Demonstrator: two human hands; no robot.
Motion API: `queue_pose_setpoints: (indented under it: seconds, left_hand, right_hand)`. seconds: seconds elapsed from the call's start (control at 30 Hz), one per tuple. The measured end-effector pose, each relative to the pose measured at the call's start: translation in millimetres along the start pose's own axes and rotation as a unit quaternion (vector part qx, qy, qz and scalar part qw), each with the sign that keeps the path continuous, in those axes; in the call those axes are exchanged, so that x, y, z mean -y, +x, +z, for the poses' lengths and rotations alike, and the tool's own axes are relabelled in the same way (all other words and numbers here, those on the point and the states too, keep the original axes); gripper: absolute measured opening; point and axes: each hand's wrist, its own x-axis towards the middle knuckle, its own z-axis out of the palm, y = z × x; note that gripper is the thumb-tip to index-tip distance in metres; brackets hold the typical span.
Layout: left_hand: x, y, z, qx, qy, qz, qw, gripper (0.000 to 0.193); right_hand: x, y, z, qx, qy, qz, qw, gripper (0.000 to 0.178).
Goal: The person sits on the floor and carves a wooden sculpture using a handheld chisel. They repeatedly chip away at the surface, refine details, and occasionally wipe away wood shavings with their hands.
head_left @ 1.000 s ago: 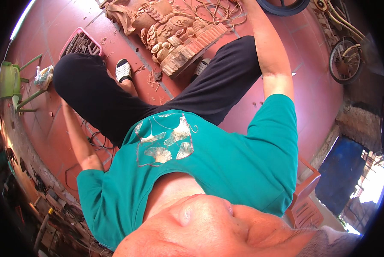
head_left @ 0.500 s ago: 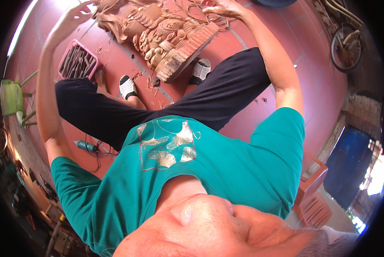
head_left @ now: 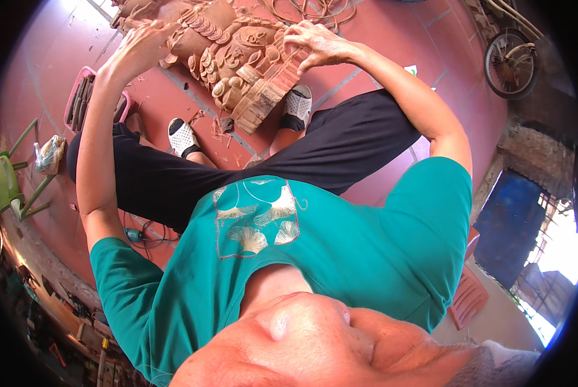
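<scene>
The carving [head_left: 231, 58] is lying between the left fingers and the right fingers, its far end running up past the left fingertips and being cut off by the upper edge. The left hand [head_left: 141, 48] is covering part of that end; its fingers are curling loosely, but their tips are blending into the brown surface, so I cannot tell whether they are touching or gripping. The right hand [head_left: 321, 46] is hiding a corner of the base [head_left: 264, 97]; its fingers are bending and spreading slightly, the thumb standing apart. How firmly they are pressing, I cannot tell.

The carving's long axis is slanting from beyond the left fingers down to below the right ones, the ridged base pointing toward the right sandal [head_left: 298, 101].

Below and left of the left fingers, the tray [head_left: 74, 90] is sitting partly hidden by the left forearm [head_left: 100, 129]. Beyond the right fingers, a cord [head_left: 324, 11] is coiling out of view. Well below the left fingers, a teal tool [head_left: 134, 235] is showing only in part.
</scene>
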Motion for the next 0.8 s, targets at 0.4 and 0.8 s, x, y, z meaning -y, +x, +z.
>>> queue_pose_setpoints:
  seconds: [0.4, 0.8]
  left_hand:
    - [11.1, -2.2, 1.9, -0.040, -0.014, 0.023, 0.999, 0.059]
    - [-7.5, 13.1, -17.2, 0.079, -0.051, -0.042, 0.995, 0.062]
  right_hand:
    - [11.0, 16.9, 6.5, 0.030, 0.028, 0.007, 0.999, 0.025]
    - [12.5, 19.6, 23.6, -0.078, 0.011, -0.044, 0.996, 0.021]
